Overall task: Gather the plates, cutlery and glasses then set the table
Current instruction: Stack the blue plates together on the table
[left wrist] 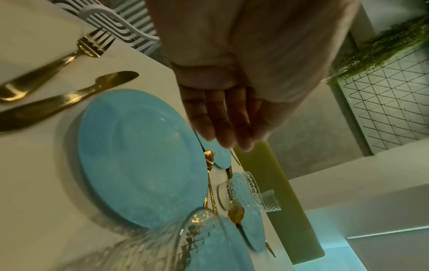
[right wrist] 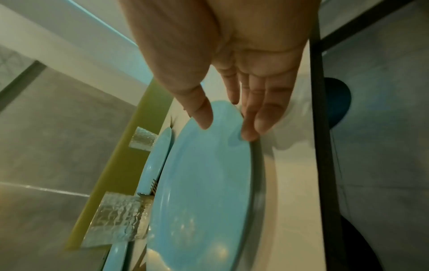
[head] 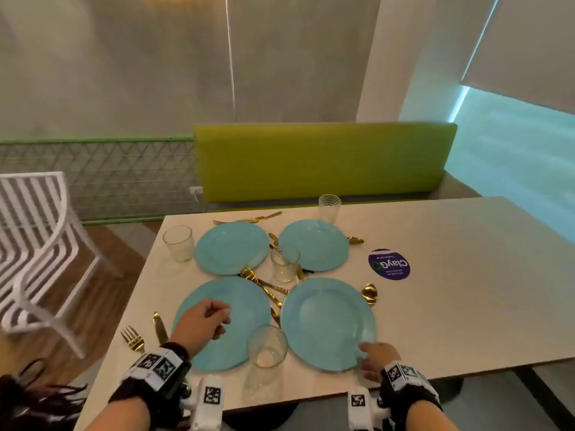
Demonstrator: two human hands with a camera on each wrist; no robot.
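the pale tabletop [head: 451, 275] carries everything. my right hand [head: 375, 356] meets the near-right plate [head: 329, 318] at its rim, fingers [right wrist: 255, 117] straight and pressed together beside it, thumb over the top. my left hand [head: 202, 318] hovers over the near-left plate [head: 245, 306], fingers [left wrist: 218, 124] loosely together, holding nothing. a glass [head: 267, 346] stands upright between both plates; gold cutlery [head: 270, 293] lies beyond it, on the tabletop.

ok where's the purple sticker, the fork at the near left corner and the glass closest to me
sticker [head: 389, 264], head view, centre of the purple disc
fork [head: 133, 339], head view, base of the tines
near glass [head: 267, 348], head view, middle of the glass, below its rim
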